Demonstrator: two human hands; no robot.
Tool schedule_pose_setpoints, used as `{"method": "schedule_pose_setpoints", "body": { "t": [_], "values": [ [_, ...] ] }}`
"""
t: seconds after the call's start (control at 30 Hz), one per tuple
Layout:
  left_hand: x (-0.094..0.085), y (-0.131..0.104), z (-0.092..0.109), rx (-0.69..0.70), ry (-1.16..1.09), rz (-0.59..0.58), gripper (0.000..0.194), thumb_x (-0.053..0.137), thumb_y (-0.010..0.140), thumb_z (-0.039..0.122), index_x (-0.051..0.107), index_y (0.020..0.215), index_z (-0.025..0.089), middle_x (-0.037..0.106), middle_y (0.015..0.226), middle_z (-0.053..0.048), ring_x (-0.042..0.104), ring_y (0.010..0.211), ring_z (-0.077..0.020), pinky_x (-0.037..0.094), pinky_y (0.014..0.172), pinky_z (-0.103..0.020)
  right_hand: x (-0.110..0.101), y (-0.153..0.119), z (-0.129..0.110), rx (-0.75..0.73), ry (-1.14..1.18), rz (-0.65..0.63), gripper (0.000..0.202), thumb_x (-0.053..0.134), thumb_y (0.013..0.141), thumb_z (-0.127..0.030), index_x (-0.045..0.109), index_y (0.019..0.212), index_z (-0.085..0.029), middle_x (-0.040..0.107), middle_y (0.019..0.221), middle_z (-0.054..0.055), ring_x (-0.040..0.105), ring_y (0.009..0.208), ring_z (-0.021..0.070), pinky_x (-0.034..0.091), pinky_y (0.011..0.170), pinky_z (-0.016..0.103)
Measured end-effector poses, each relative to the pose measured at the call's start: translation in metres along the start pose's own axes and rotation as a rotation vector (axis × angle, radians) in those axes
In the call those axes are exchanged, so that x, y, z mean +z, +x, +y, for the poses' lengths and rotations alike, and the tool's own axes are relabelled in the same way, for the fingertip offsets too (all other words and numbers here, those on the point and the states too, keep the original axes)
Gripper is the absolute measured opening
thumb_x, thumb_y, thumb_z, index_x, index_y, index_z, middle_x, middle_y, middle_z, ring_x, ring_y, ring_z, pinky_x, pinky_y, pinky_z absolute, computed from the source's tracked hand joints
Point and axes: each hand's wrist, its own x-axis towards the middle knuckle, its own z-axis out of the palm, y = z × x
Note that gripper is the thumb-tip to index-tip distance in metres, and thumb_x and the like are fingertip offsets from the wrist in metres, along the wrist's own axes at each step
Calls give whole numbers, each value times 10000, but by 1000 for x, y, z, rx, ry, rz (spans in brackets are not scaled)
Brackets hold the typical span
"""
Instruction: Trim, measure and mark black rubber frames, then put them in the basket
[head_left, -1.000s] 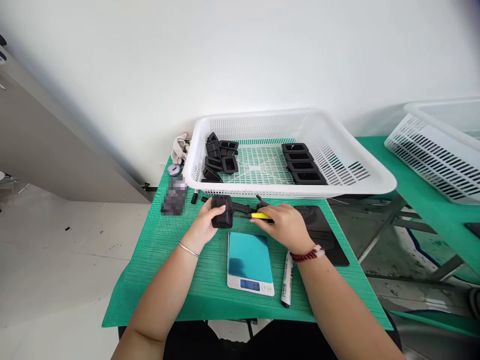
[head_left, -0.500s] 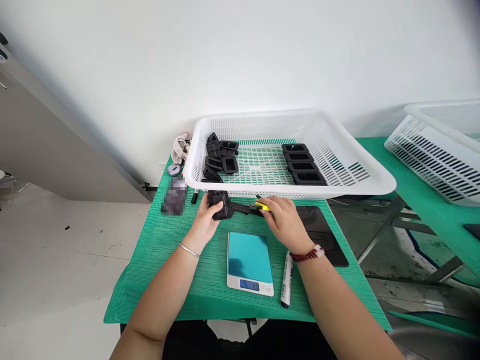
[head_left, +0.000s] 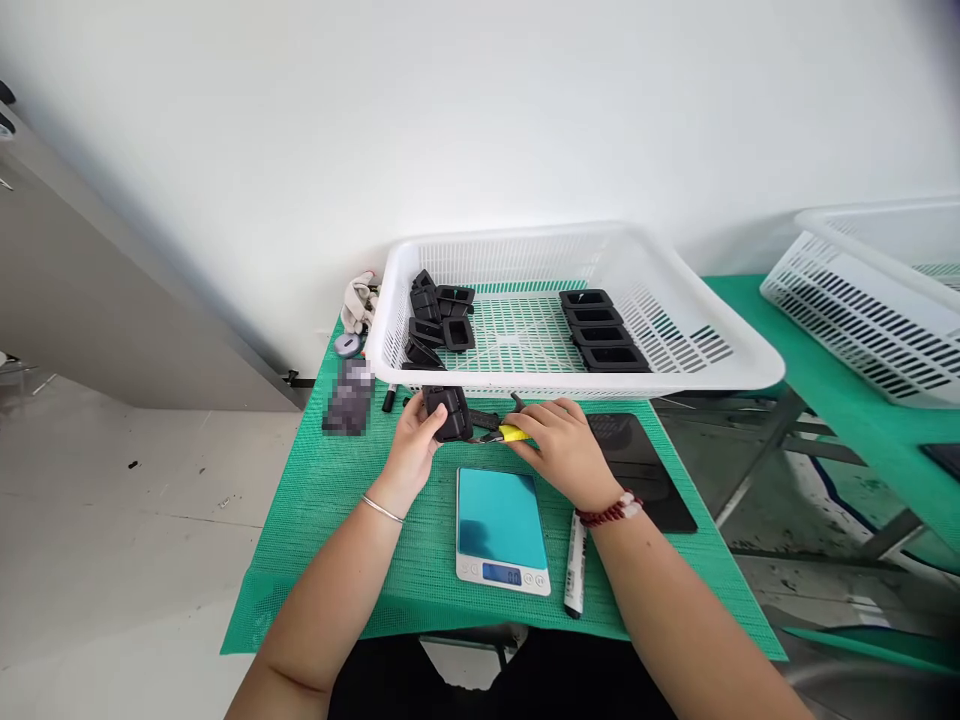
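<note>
My left hand (head_left: pixel 414 440) is closed around a black plastic part (head_left: pixel 448 415), thumb on its near face. The part is held just in front of the basket's near rim. From the right, my right hand (head_left: pixel 566 450) grips a yellow-handled utility knife (head_left: pixel 514 433). Its narrow tip points left and reaches the lower right edge of the part; whether it touches is too small to tell. Behind the knife lies a dark, long tool that looks like a caliper (head_left: pixel 486 419), partly covered by my right hand.
A white plastic basket (head_left: pixel 705 370) holds loose black parts (head_left: pixel 459 333) at left and a row of black frames (head_left: pixel 604 335) at right. Nearer me are a digital scale (head_left: pixel 501 520), a white marker (head_left: pixel 575 565) and a black flat panel (head_left: pixel 645 470). A second basket (head_left: pixel 862 300) stands at right.
The yellow knife has swung down and left, so its tip now meets the part's edge area. My left hand has tilted the part slightly and brought it a little right.
</note>
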Motion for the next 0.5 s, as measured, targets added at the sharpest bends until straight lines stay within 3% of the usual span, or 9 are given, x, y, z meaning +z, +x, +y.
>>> {"method": "schedule_pose_setpoints", "body": {
  "t": [0.23,0.5],
  "values": [
    [-1,0,5,34,90,58,390,759,686,357,651,1024,195,684,1012,-55,639,936,-202,507,791,-314,1,-1,-2,1,-45,28,178,502,891,-264,645,977,-203,679,890,58,594,829,211,337,860,382],
    [0,-2,4,48,118,76,366,757,691,373,656,988,184,690,891,-35,641,823,-159,506,726,-270,-1,-2,2,29,-33,131,259,513,897,-400,643,937,-179,692,780,56,611,717,193,367,834,366]
  ]
}}
